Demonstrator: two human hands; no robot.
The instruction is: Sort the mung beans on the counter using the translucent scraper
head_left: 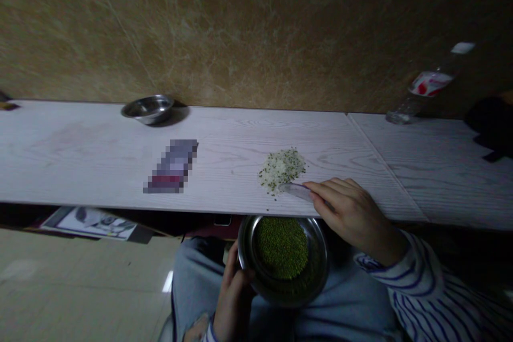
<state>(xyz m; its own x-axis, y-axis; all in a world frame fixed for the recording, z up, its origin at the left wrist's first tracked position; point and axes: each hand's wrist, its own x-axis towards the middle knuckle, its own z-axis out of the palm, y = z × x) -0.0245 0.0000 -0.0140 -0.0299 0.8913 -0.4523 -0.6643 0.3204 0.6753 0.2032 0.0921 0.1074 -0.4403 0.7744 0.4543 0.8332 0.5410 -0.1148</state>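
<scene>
- Left hand [236, 291] grips the bowl [319, 264] at its 8 to 9 o'clock rim
- Bowl, with green beans [282, 246] inside, sits over the lap [352, 299], just off the counter [228, 176]
- Right hand [352, 214] pinches a flat tool [298, 191], its tip at the pile [281, 167] around 6 o'clock
- Pale-and-green pile lies on the counter, 12 o'clock from the bowl
- Dish [150, 109] at the pile's 10 o'clock

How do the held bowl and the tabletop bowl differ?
The held bowl contains green beans; the tabletop bowl shows bare metal inside. The left hand grips the held bowl; the tabletop bowl rests near the wall, untouched. Both are round, shiny metal.
</scene>
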